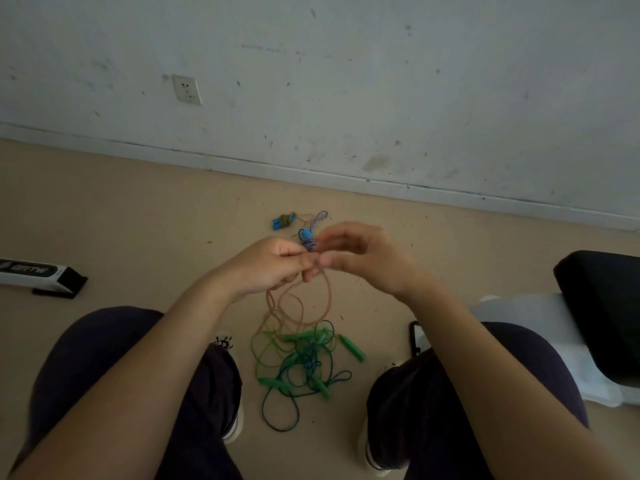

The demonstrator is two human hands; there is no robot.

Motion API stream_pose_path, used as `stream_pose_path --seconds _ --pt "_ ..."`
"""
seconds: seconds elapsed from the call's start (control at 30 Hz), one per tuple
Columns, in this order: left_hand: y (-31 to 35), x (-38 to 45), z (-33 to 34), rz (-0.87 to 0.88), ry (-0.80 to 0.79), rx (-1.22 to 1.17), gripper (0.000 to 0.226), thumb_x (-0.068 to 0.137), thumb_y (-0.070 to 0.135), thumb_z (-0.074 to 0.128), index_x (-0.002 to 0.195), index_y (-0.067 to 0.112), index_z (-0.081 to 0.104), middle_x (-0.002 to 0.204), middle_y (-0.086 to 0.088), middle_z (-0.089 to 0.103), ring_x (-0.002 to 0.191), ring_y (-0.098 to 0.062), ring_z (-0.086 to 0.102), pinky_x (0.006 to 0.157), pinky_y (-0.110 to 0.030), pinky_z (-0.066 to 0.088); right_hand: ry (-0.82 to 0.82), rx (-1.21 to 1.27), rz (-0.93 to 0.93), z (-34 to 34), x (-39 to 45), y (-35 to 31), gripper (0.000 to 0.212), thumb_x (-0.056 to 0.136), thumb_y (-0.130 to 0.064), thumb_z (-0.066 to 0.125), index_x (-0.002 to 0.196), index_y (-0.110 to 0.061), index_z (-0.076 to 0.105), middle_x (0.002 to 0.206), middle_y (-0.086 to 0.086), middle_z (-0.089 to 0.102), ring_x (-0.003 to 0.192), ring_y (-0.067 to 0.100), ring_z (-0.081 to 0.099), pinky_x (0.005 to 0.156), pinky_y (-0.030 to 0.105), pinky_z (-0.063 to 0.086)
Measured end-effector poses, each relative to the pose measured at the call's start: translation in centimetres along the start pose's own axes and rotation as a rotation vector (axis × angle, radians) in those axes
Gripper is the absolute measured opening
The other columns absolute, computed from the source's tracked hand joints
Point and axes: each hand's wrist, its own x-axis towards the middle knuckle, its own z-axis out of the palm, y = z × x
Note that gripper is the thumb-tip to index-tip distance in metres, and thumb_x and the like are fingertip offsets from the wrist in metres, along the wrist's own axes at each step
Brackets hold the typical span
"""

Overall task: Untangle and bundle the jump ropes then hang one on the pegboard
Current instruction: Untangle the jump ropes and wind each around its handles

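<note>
Both hands are raised over the floor between my knees. My left hand [268, 266] and my right hand [360, 256] meet fingertip to fingertip and pinch a thin orange jump rope [327, 296], whose loops hang down to the floor. Below lies a tangle of green and dark blue-green ropes [301, 367] with several green handles. Farther off on the floor sit a bundled rope with blue handles [283, 221] and a blue-and-white striped rope with a blue handle [308, 233], partly hidden by my right fingers. No pegboard is in view.
The wall and skirting board run across the back, with a socket [187, 89]. A black-and-white box [41, 273] lies at the left. A black seat [602, 306] and white sheeting [540, 327] are at the right, a phone [415, 337] by my right knee.
</note>
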Motion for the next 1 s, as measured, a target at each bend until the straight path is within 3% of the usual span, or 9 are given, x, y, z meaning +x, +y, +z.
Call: stream_pose_path --seconds 0.1,0.2,0.3,0.4,0.5,0.63,0.77,0.87,1.0 --pt "0.2 0.2 0.3 -0.015 -0.031 -0.085 0.035 0.1 0.035 0.056 0.071 0.021 0.069 0.051 0.008 0.034 0.046 -0.007 0.028 0.046 -0.019 0.026 -0.062 -0.022 0.013 0.8 0.0 0.2 0.025 0.083 -0.011 0.077 0.106 -0.014 0.068 0.09 0.006 0.076 0.089 0.013 0.071 0.087 0.029 0.055" --pt "0.1 0.0 -0.3 -0.023 -0.066 -0.057 0.029 0.102 0.03 0.055 0.082 0.015 0.071 0.053 0.008 0.041 0.047 -0.006 0.035 0.051 -0.02 0.033 -0.001 -0.02 0.022 0.5 0.0 0.2 0.007 0.087 -0.005 0.071 0.093 -0.007 0.068 0.078 0.012 0.072 0.071 0.018 0.068 0.077 0.036 0.056" --pt "0.1 -0.4 -1.7 -0.03 0.039 0.042 0.027 0.101 0.03 0.057 0.082 0.017 0.071 0.056 0.006 0.054 0.051 -0.008 0.05 0.061 -0.024 0.046 0.168 -0.028 0.026 -0.8 0.0 0.3 0.012 0.091 -0.004 0.065 0.086 -0.015 0.066 0.068 -0.001 0.067 0.064 0.015 0.063 0.072 0.038 0.055" --pt "-0.1 -0.8 -3.5 0.008 0.215 -0.001 0.028 0.099 0.028 0.058 0.079 0.013 0.07 0.055 0.003 0.054 0.051 -0.01 0.05 0.063 -0.026 0.047 0.38 -0.048 0.048 -2.7 -0.1 0.5 0.011 0.093 -0.01 0.064 0.088 -0.02 0.065 0.07 -0.003 0.068 0.064 0.012 0.064 0.075 0.04 0.057" --pt "-0.2 -0.8 -3.2 0.047 0.276 -0.046 0.027 0.1 0.024 0.058 0.081 0.009 0.069 0.054 0.004 0.043 0.047 -0.008 0.038 0.056 -0.025 0.039 0.241 -0.049 0.038 -2.9 -0.4 0.5 0.009 0.088 -0.014 0.071 0.094 -0.019 0.066 0.078 0.0 0.073 0.068 0.014 0.068 0.074 0.033 0.058" --pt "0.0 -0.1 -0.5 0.064 0.141 0.058 0.023 0.098 0.027 0.062 0.08 0.017 0.073 0.05 0.014 0.045 0.043 -0.001 0.037 0.045 -0.014 0.03 0.016 0.037 0.044 -0.4 -0.2 0.1 0.032 0.073 -0.026 0.082 0.101 -0.022 0.065 0.081 0.005 0.075 0.068 0.019 0.07 0.071 0.027 0.057" --pt "-0.1 0.4 0.4 0.024 0.07 -0.006 0.025 0.098 0.028 0.062 0.078 0.019 0.073 0.05 0.014 0.047 0.044 0.0 0.04 0.047 -0.013 0.033 -0.039 0.065 0.027 1.1 0.1 -0.1 0.017 0.081 -0.01 0.077 0.092 -0.014 0.064 0.07 0.002 0.07 0.06 0.013 0.063 0.06 0.027 0.054" --pt "0.0 -0.2 -1.0 0.043 0.004 -0.02 0.022 0.099 0.027 0.059 0.087 0.016 0.075 0.056 0.007 0.052 0.049 -0.007 0.045 0.053 -0.017 0.041 0.08 0.003 0.007 0.1 0.0 -0.4 0.009 0.087 -0.009 0.071 0.085 -0.015 0.065 0.064 -0.007 0.065 0.057 0.005 0.057 0.056 0.021 0.048" --pt "-0.2 -0.9 -3.4 0.077 0.158 -0.046 0.022 0.099 0.021 0.059 0.085 0.012 0.073 0.056 0.005 0.054 0.049 -0.007 0.047 0.056 -0.018 0.045 0.326 0.006 0.008 -2.5 -0.3 -0.3 0.01 0.09 -0.009 0.068 0.085 -0.017 0.066 0.066 -0.005 0.065 0.059 0.009 0.056 0.062 0.028 0.05"
